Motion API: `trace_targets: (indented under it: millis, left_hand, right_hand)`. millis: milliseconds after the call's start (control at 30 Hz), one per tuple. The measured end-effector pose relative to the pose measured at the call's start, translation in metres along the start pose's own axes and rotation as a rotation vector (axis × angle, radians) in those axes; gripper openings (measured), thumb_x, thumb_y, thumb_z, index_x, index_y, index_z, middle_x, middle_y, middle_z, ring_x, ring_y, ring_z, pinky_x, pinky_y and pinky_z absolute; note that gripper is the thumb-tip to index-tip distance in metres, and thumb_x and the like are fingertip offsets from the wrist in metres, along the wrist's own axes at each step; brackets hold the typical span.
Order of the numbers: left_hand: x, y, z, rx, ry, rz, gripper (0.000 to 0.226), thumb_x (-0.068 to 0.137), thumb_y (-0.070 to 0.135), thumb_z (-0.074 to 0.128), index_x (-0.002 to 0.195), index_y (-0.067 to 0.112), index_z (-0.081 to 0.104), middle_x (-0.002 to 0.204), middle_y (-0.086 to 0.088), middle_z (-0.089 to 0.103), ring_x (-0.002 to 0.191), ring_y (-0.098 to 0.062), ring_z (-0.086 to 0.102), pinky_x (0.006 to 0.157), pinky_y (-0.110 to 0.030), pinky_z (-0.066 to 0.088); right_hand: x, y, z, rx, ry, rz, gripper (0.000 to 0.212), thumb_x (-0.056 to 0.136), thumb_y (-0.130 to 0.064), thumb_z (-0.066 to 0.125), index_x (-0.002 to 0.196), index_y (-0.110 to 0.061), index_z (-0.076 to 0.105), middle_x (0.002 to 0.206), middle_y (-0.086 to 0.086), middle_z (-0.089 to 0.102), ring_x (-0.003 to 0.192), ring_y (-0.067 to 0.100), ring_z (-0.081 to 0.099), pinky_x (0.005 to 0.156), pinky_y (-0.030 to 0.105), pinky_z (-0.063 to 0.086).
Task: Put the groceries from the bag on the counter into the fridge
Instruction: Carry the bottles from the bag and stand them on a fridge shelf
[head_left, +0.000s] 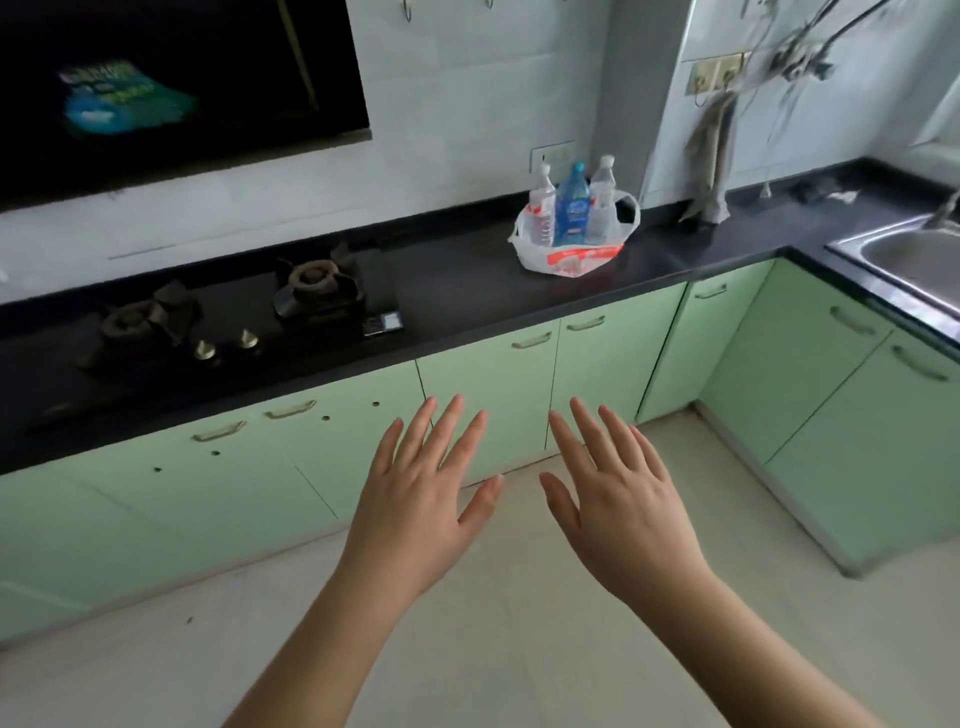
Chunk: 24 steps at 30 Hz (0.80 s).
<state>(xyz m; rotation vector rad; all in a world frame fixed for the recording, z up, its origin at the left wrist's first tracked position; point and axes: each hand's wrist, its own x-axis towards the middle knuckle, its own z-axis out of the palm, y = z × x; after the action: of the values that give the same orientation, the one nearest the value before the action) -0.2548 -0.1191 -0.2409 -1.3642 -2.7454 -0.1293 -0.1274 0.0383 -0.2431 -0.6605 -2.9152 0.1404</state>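
Both hands hang in the air in front of the person, backs up; the left hand (415, 499) sits at about 6 o'clock in the view and the right hand (618, 499) just beside it towards 5 o'clock; each has its fingers straight and spread, holding nothing and touching nothing.

The bag (569, 254), white plastic with red print, stands on the black counter (457, 291) at about 1 o'clock from the hands, well apart from them and close to the back wall; its handles are slack and its mouth gapes. Three bottles stand upright in it: a blue bottle (571, 208) in the middle, a clear bottle (541, 208) at its 9 o'clock side, and another clear bottle (602, 202) at its 3 o'clock side. The gas hob (234, 317) lies at 10 o'clock, the sink (914, 260) at 3 o'clock; no fridge shows in this view.

The task looks not yet begun; the step in hand is, I judge, the approach to the bag. To do it well, step up to the counter first rather than reaching from here; take each bottle round its body, not its cap, or gather both handles so the bag lifts evenly; a thin bag lifted by one handle would likely tip its tall load. The fridge must then be found by turning.
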Motion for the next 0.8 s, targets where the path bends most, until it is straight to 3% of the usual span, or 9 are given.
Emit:
trace_targets:
  millis: [200,433,600,700,800]
  left_hand:
    - [0.042,0.014,0.000,0.045,-0.007,0.045,0.069,0.098,0.064,0.010,0.156,0.030,0.020,0.165,0.002,0.016,0.153,-0.021,0.011,0.120,-0.040,0.001]
    - [0.103,-0.003,0.019,0.038,-0.013,0.086,0.068,0.098,0.064,0.007,0.156,0.030,0.019,0.165,0.003,0.017,0.153,-0.020,0.010,0.120,-0.039,0.002]
    - [0.155,-0.027,0.028,-0.018,0.033,0.123,0.070,0.096,0.065,0.002,0.157,0.031,0.010,0.166,0.003,0.010,0.153,-0.019,0.003,0.124,-0.040,0.002]
    - [0.185,-0.044,0.027,-0.055,0.038,0.149,0.069,0.097,0.063,0.008,0.156,0.028,0.017,0.165,0.002,0.014,0.153,-0.021,0.008,0.123,-0.040,0.003]
    - [0.215,-0.056,0.029,-0.048,0.033,0.181,0.070,0.097,0.062,0.008,0.156,0.026,0.020,0.165,0.001,0.016,0.153,-0.022,0.011,0.122,-0.042,0.006]
  right_hand:
    - [0.022,0.035,-0.001,0.055,0.018,0.044,0.065,0.097,-0.056,0.016,0.152,-0.023,0.026,0.159,0.004,0.025,0.147,0.027,0.021,0.119,0.043,0.018]
    - [0.072,0.049,0.005,0.044,0.026,0.106,0.063,0.098,-0.054,0.020,0.152,-0.023,0.026,0.158,0.004,0.027,0.146,0.027,0.023,0.118,0.041,0.017]
    - [0.121,0.047,0.012,0.019,0.002,0.138,0.065,0.097,-0.057,0.014,0.155,-0.026,0.013,0.162,0.000,0.013,0.149,0.024,0.010,0.118,0.038,0.005]
    - [0.151,0.046,0.010,0.000,-0.009,0.153,0.067,0.095,-0.059,0.008,0.155,-0.028,0.005,0.163,-0.001,0.006,0.150,0.023,0.004,0.117,0.037,0.000]
    - [0.177,0.047,0.009,-0.028,0.024,0.197,0.066,0.096,-0.058,0.011,0.154,-0.027,0.013,0.162,0.000,0.014,0.149,0.024,0.012,0.117,0.038,0.006]
